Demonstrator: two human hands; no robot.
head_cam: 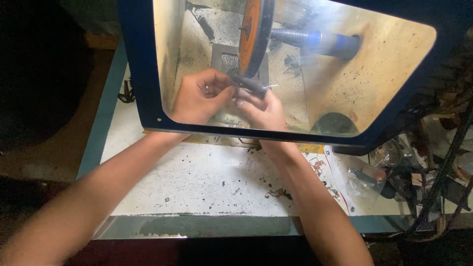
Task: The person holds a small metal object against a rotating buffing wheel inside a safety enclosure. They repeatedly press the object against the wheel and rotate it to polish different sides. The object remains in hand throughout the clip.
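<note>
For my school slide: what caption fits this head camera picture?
Two bare hands, left hand and right hand, hold a small dark piece against a spinning-type wheel behind a clear shield.

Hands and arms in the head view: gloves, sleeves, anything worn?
Both are bare. The left hand and right hand wear no gloves, and no sleeves show on either forearm right down to the picture's edge. No watch or wristband is visible. Rings cannot be made out.

Dim room with dark, near-black left side and bottom edge, warm light brightest inside the enclosure (345, 74) and on the white tabletop (197, 182), glare strip along the tabletop's front edge, forearms soft and stretched at the lower corners, overall slightly blurry.
</note>
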